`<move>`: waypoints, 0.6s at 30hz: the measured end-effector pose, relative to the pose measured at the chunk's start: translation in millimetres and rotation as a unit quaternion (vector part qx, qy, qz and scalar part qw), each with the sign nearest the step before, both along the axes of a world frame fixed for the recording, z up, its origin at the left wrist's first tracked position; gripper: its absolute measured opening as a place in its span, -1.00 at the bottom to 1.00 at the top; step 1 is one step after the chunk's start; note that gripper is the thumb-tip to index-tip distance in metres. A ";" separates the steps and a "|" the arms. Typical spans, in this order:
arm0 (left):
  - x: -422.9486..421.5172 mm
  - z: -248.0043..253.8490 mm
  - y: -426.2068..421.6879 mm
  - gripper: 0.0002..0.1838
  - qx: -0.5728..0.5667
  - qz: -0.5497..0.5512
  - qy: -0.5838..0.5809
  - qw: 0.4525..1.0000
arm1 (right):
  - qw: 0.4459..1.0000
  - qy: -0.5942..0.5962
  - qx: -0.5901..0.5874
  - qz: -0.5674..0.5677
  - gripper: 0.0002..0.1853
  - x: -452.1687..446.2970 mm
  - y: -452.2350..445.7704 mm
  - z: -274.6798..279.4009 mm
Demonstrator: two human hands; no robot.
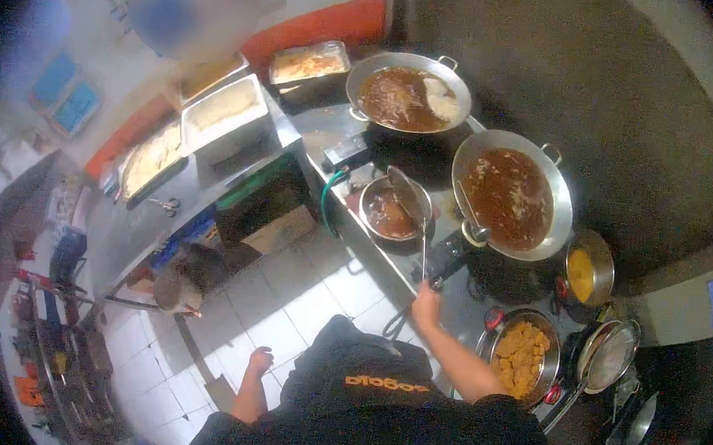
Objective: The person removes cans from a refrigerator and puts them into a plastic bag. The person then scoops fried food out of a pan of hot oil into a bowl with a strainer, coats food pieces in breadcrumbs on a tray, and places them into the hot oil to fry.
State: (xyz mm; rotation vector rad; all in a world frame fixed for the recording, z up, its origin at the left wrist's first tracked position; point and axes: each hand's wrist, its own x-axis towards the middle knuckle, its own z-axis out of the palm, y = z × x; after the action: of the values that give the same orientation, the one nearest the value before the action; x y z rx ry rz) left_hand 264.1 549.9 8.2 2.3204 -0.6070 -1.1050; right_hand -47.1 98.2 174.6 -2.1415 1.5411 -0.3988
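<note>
My right hand (427, 306) is closed around the handle of a long-handled skimmer (410, 200). The skimmer's dark, round head tilts over a smaller metal pot (389, 230) holding reddish-brown liquid. Whether the head touches the liquid, I cannot tell. My left hand (260, 360) hangs low at my side above the tiled floor, fingers loosely curled, with no object showing in it. Just beyond the pot, a large two-handled pan (563, 208) of brown bubbling oil has a ladle (476, 230) resting on its near rim.
Another large pan (458, 130) of oil, with a pale mass inside, stands farther back. To the right are a pot of golden fried pieces (521, 356), a pot of yellow liquid (581, 272) and a strainer (614, 355). Food trays (227, 118) and scissors (165, 204) occupy the left counter.
</note>
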 end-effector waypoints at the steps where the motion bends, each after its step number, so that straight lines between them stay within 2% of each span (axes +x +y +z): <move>1: -5.6 1.3 4.6 -0.70 0.001 0.005 0.001 1.000 | 1.000 0.005 0.010 0.000 -0.65 -2.0 -0.3 -1.7; 3: -20.7 26.7 11.1 -0.68 0.080 -0.009 0.009 0.997 | 1.000 0.011 0.021 0.007 -0.61 -3.6 -1.6 -5.2; 4: -27.7 40.5 10.6 -0.68 0.081 0.000 0.009 0.997 | 0.999 0.016 0.026 0.008 -0.58 -4.7 -3.2 -12.6; 6: -47.5 50.3 25.6 -0.66 0.130 0.193 0.085 0.969 | 0.998 0.019 0.034 0.039 -0.54 -3.9 -5.8 -20.5; 7: -49.5 47.9 45.0 -0.69 0.132 0.024 0.024 0.991 | 0.994 -0.079 0.075 0.004 -0.61 2.1 -6.8 -21.6; 8: -52.2 -1.8 71.3 -0.70 0.112 -0.257 -0.244 0.928 | 0.977 -0.175 0.123 -0.022 -0.67 12.7 -10.1 -20.5; 9: -40.7 32.2 66.1 -0.68 0.227 -0.485 -0.124 0.835 | 0.928 -0.265 0.259 -0.044 -0.65 21.2 -14.3 -15.5; 10: -47.2 28.1 78.6 -0.67 0.228 -0.302 -0.112 0.919 | 0.852 -0.335 0.395 -0.072 -0.63 28.2 -20.1 -13.1; 11: -58.1 92.3 58.9 -0.66 0.218 -0.092 -0.025 0.971 | 0.798 -0.399 0.443 -0.092 -0.65 35.6 -30.7 -32.4; 12: -58.7 101.6 62.2 -0.66 0.196 -0.006 -0.040 0.980 | 0.733 -0.460 0.485 -0.122 -0.68 43.2 -35.8 -53.7; 15: -13.7 137.4 63.0 -0.67 0.182 0.023 -0.059 0.981 | 0.735 -0.474 0.480 -0.071 -0.74 62.0 -28.6 -58.2; 18: 57.9 146.7 52.4 -0.70 0.131 0.111 -0.144 0.975 | 0.759 -0.429 0.474 -0.124 -0.68 69.5 -24.2 -50.9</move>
State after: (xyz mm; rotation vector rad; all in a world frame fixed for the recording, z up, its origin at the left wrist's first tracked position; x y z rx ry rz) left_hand 322.0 602.3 154.8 2.7259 -0.3027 -0.7907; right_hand 22.4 74.0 123.7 -0.7571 1.0655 -0.4506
